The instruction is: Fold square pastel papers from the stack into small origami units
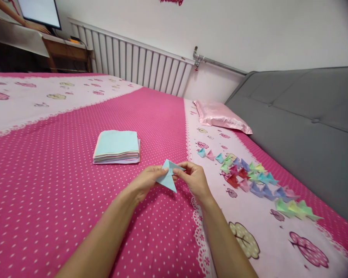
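A light blue sheet of folded origami paper [168,178] is held between both hands above the pink dotted bedspread. My left hand [147,180] pinches its left edge, thumb on top. On the other side, my right hand [193,177] grips the right corner between thumb and fingers. The paper has pointed corners, one aimed down toward me. To the left of the hands lies a stack of square coloured paper [117,143], light blue on top. Several small folded paper boats [261,185] in many colours stand in rows on the right.
A pink satin pillow [222,117] lies near the grey padded headboard [304,100]. Behind the bed are a white radiator [133,58] and a pipe [220,63]. At the far left, another person's arm [16,15] rests on a desk by a monitor [39,12].
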Action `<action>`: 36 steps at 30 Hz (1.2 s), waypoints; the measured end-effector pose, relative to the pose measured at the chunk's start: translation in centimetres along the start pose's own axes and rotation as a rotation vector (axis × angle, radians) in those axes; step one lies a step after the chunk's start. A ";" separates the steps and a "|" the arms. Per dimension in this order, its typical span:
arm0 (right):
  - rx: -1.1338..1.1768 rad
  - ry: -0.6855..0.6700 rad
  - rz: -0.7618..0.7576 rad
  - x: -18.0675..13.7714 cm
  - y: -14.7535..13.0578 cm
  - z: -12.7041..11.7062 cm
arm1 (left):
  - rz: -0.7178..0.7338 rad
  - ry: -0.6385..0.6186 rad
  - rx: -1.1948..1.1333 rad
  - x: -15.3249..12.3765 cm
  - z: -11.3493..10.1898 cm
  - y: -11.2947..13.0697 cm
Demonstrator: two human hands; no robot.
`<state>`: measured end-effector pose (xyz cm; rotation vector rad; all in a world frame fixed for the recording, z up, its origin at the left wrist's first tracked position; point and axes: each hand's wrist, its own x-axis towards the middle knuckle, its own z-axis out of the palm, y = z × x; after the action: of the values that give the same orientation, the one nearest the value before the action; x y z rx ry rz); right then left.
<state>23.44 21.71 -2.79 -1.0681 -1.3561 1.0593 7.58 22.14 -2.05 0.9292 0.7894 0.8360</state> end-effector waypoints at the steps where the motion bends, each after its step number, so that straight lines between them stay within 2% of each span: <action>1: 0.004 0.024 -0.002 0.0 0.1 0.1 | 0.007 -0.007 0.016 0.0 0.0 0.0; 4: 0.016 0.080 -0.012 0.0 0.2 0.1 | 0.011 -0.020 0.055 0.0 0.0 0.0; 7: 0.041 0.058 0.001 0.0 0.1 0.1 | 0.027 -0.035 0.128 -0.1 0.0 -0.1; 12: 0.013 0.042 0.026 -0.1 -0.4 -0.1 | 0.149 -0.003 0.281 -0.1 0.1 0.0; 20: 0.047 -0.013 0.081 -0.3 -0.6 0.2 | 0.188 0.140 0.260 0.1 0.4 -0.1; 24: 0.088 0.036 0.088 -0.3 -0.7 0.2 | 0.206 0.187 0.211 0.0 0.5 0.0; 30: 0.088 0.111 0.090 -0.2 -1.0 0.1 | 0.168 0.196 0.098 -0.1 0.6 0.3; 36: 0.044 0.071 0.032 -0.1 -1.0 -0.1 | 0.161 0.251 0.012 0.2 0.4 0.1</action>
<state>23.50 21.37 -1.83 -1.0882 -1.2575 1.0596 8.02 22.24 -1.83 0.9179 0.9454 1.1047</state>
